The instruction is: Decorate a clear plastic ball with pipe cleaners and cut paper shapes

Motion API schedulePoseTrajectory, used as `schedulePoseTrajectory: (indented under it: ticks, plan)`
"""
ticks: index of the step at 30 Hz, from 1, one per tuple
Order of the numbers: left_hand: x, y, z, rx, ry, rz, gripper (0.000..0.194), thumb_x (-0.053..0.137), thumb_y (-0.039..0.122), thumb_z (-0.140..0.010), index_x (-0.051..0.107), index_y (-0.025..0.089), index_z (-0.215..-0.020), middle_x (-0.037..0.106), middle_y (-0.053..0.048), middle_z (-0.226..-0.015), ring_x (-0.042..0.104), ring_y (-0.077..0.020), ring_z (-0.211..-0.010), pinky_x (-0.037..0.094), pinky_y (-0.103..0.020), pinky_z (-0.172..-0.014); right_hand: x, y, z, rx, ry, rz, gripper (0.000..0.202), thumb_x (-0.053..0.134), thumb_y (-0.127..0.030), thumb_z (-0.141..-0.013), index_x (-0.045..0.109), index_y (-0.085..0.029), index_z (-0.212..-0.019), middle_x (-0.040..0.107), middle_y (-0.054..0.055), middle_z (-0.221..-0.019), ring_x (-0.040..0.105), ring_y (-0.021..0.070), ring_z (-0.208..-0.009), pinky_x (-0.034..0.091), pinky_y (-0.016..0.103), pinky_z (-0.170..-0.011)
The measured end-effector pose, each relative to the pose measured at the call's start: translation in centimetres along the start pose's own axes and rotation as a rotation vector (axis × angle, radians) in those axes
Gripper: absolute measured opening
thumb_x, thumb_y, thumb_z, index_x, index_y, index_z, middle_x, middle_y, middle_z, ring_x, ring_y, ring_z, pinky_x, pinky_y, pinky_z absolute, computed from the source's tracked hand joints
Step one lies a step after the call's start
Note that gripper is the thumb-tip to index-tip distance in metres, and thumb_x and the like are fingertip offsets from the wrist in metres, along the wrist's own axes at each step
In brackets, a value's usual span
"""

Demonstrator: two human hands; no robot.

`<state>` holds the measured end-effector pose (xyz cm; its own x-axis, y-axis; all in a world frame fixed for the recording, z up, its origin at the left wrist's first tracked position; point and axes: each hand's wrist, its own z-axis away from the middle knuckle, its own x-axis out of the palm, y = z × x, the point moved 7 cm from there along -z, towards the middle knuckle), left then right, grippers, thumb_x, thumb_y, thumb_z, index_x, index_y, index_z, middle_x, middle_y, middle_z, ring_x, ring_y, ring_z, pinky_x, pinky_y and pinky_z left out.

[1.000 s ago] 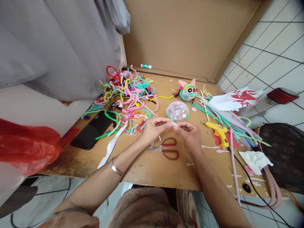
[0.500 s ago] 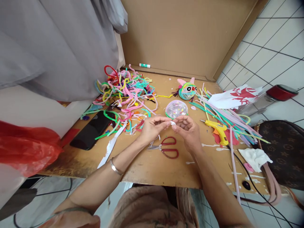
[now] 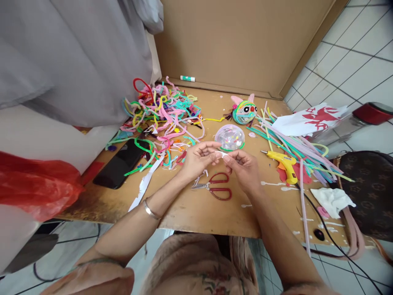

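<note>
Drawn slightly apart, left hand (image 3: 198,160) and right hand (image 3: 245,169) pinch a small, curved white strip (image 3: 222,154).

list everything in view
held scrap: 1, white, fingertips
scissors: 1, red-handled, centre
bowl: 1, clear, centre
figure: 1, multicoloured, back
glue gun: 1, yellow, right
chenille pile: 1, multicoloured, left
chenille stems: many, pastel, right
phone: 1, black, left
gluestick: 1, white-green, back
paper strip: 1, white, left
sheet: 1, white-red, right
bottle: 1, clear, right
handbag: 1, brown, right
tissue: 1, white, right
cloth: 1, grey, left
plastic: 1, red, left
left hand, right hand: 2, bare, centre
</note>
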<state>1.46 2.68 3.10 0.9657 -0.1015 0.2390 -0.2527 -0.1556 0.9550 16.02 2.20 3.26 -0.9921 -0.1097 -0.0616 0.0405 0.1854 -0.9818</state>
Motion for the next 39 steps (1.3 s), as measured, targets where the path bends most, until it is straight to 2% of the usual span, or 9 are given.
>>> schedulePoseTrajectory:
  ticks: [5, 9, 13, 20, 26, 30, 39]
  plan:
    - [-0.3, 0.3, -0.2, 0.025, -0.007, -0.082, 0.037, 0.083, 0.044, -0.064, 0.070, 0.013, -0.081, 0.065, 0.000, -0.058, 0.057, -0.0087, -0.050, 0.048, -0.021, -0.052, 0.5, -0.3, 0.1, 0.028, -0.028, 0.021, 0.035, 0.071, -0.049, -0.074, 0.059, -0.018, -0.065, 0.055, -0.005, -0.051, 0.048, 0.0072, -0.043, 0.040, 0.020, -0.043]
    - [-0.3, 0.1, -0.3, 0.026, -0.014, -0.039, 0.040, 0.082, 0.046, -0.065, 0.069, 0.014, -0.085, 0.067, 0.000, -0.064, 0.058, -0.0082, -0.053, 0.048, -0.021, -0.054, 0.3, -0.6, 0.3, -0.014, 0.016, 0.014, 0.033, 0.070, -0.048, -0.076, 0.059, -0.018, -0.066, 0.055, -0.005, -0.051, 0.047, 0.0069, -0.043, 0.040, 0.020, -0.044]
    - [-0.1, -0.3, -0.3, 0.033, -0.036, -0.021, 0.037, 0.083, 0.045, -0.064, 0.067, 0.013, -0.074, 0.065, 0.000, -0.061, 0.056, -0.0073, -0.051, 0.046, -0.020, -0.053, 0.1, -0.3, 0.2, -0.016, 0.031, 0.012, 0.033, 0.070, -0.047, -0.077, 0.059, -0.018, -0.065, 0.054, -0.005, -0.049, 0.045, 0.0067, -0.042, 0.038, 0.020, -0.042]
    - [-0.1, -1.0, -0.4, 0.001, -0.060, 0.059, 0.037, 0.079, 0.047, -0.070, 0.065, 0.013, -0.074, 0.066, 0.000, -0.064, 0.055, -0.0069, -0.052, 0.044, -0.020, -0.053, 0.4, 0.0, 0.0, 0.003, -0.037, 0.005, 0.028, 0.071, -0.045, -0.076, 0.065, -0.019, -0.072, 0.063, -0.002, -0.061, 0.052, 0.0086, -0.050, 0.043, 0.022, -0.048]
    - [0.6, -1.8, -0.4, -0.039, -0.124, 0.105, 0.038, 0.081, 0.045, -0.066, 0.065, 0.013, -0.080, 0.065, 0.001, -0.066, 0.055, -0.0070, -0.055, 0.044, -0.021, -0.056, -0.1, -0.3, -0.1, -0.046, 0.024, 0.034, 0.023, 0.071, -0.040, -0.075, 0.065, -0.019, -0.070, 0.061, -0.003, -0.059, 0.050, 0.0088, -0.050, 0.043, 0.021, -0.049]
    - [0.7, -1.7, -0.5, -0.028, -0.097, 0.076, 0.040, 0.082, 0.047, -0.063, 0.065, 0.013, -0.074, 0.063, 0.001, -0.063, 0.052, -0.0069, -0.054, 0.043, -0.022, -0.057, -0.1, -0.2, -0.2, -0.063, 0.043, 0.075, 0.021, 0.071, -0.038, -0.074, 0.066, -0.018, -0.072, 0.061, -0.002, -0.059, 0.050, 0.0092, -0.052, 0.042, 0.022, -0.049]
    - [0.8, -1.7, -0.1, -0.033, -0.076, 0.108, 0.039, 0.081, 0.046, -0.065, 0.068, 0.012, -0.078, 0.064, 0.001, -0.063, 0.054, -0.0072, -0.054, 0.044, -0.022, -0.057, -0.2, -1.0, 0.0, -0.137, 0.093, 0.157, 0.020, 0.068, -0.037, -0.077, 0.066, -0.018, -0.071, 0.058, -0.003, -0.055, 0.048, 0.0095, -0.050, 0.041, 0.022, -0.050]
